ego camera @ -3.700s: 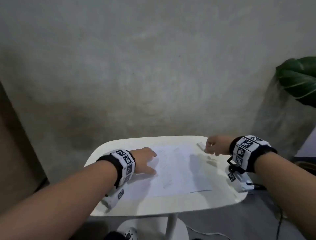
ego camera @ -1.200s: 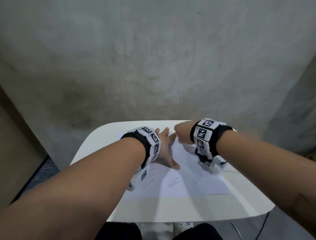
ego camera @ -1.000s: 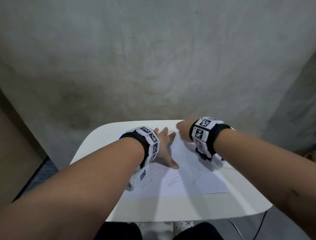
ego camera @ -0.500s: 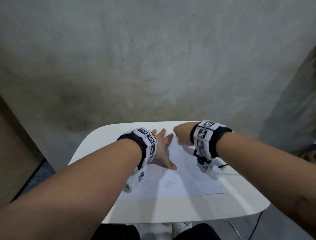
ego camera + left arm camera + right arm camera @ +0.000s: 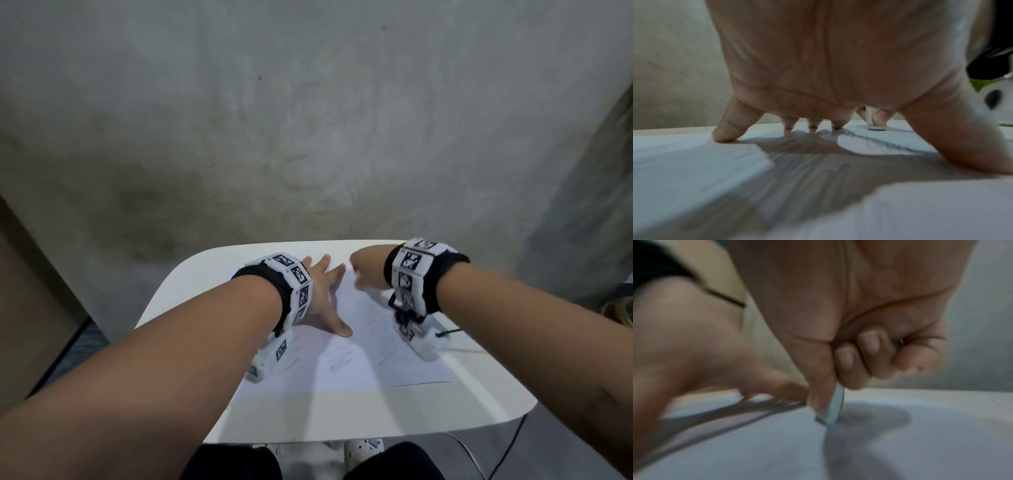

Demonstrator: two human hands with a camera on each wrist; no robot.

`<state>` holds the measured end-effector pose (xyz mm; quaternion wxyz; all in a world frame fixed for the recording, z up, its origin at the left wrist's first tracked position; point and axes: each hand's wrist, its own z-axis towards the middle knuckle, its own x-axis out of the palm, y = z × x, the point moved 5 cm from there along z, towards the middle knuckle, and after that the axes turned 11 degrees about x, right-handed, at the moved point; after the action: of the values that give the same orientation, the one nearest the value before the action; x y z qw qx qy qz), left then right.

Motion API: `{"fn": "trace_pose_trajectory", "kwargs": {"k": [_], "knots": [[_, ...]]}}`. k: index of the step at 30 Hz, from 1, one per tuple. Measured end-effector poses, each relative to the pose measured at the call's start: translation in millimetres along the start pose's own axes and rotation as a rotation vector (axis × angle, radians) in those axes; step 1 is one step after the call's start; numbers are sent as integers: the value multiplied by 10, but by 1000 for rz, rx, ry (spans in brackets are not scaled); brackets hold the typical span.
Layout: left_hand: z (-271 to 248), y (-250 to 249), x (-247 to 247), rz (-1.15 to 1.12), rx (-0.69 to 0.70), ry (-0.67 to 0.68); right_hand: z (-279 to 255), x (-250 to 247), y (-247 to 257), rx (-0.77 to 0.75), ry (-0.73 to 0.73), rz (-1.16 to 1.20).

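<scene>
Just inside the far edge of the thin printed paper (image 5: 359, 370), pins it with a flat, splayed left hand (image 5: 318, 294); pinches a slim pale eraser (image 5: 833, 408) end-down on it in the right hand (image 5: 368, 270); bare smooth table (image 5: 342, 421) along the near rim.

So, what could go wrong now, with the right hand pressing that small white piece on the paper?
1. The right hand pinches the white piece edge-down on the paper; a hard stroke might crease or tear the sheet.
2. The left hand presses the paper flat only near its far edge; the near side could shift or buckle.
</scene>
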<state>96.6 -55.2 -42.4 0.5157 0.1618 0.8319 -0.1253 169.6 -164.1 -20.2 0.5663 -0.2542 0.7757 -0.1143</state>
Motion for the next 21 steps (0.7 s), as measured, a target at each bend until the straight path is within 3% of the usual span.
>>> {"fn": "trace_pose_trajectory", "kwargs": {"k": [3, 6, 10, 13, 17, 21], "knots": [[-35, -17, -27, -12, 2, 15, 12, -13, -100, 70, -28, -8], [-27, -16, -42, -8, -3, 25, -14, 16, -12, -8, -36, 0], [-29, -2, -21, -32, 3, 28, 117, 13, -141, 85, -38, 43], [-32, -5, -41, -24, 3, 40, -185, -41, -4, 10, 20, 45], [-49, -8, -41, -31, 11, 42, -8, 14, -109, 59, -51, 86], [-38, -22, -49, -24, 7, 52, -273, 13, 25, -44, -9, 127]]}}
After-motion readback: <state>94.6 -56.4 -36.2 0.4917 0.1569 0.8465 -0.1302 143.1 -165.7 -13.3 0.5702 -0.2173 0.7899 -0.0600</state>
